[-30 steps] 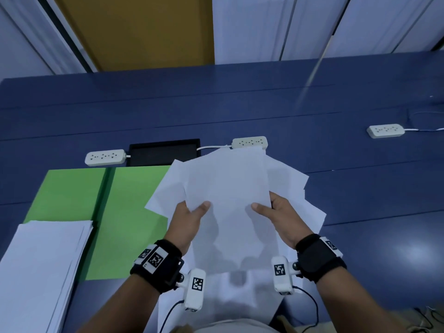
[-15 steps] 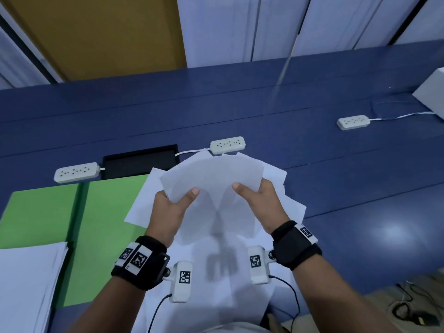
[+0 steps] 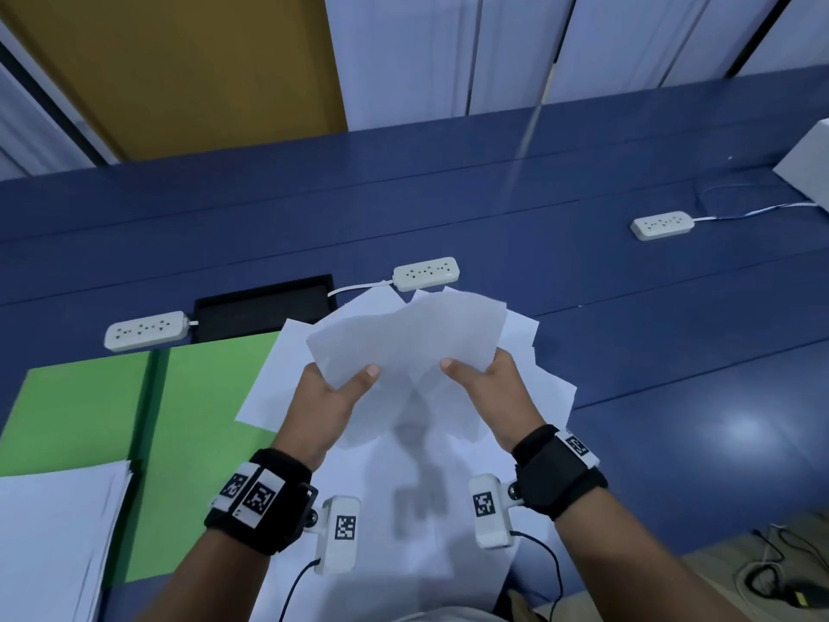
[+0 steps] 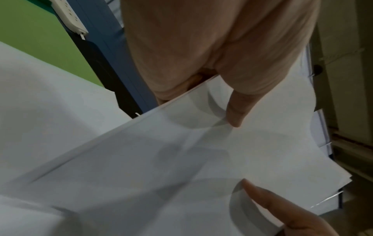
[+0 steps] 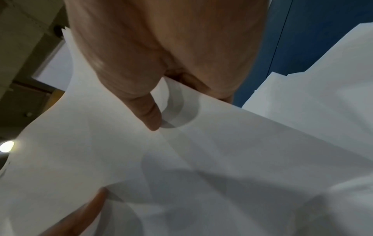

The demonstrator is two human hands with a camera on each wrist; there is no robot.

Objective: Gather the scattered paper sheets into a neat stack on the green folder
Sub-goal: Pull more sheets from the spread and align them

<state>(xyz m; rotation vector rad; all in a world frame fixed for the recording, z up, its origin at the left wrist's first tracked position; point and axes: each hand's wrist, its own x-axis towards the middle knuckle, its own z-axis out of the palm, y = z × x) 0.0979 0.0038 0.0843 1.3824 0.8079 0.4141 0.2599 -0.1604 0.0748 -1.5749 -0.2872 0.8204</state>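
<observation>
The blue table [image 3: 628, 352] carries the open green folder [image 3: 202, 419] to the left of both hands, nearer the left hand [image 3: 332, 397]; scattered sheets [image 3: 403, 509] lie below the hands. Left hand and right hand [image 3: 489, 392] each pinch a side edge of the raised, fanned paper sheets [image 3: 403, 347], thumbs on top, so the bundle must travel leftward.

Fingers of both hands hidden behind the held paper sheets [image 3: 403, 347], paper stack [image 3: 54, 531] cut off at bottom-left, white box [image 3: 807, 159] cropped at the right edge, sheet edges motion-blurred
</observation>
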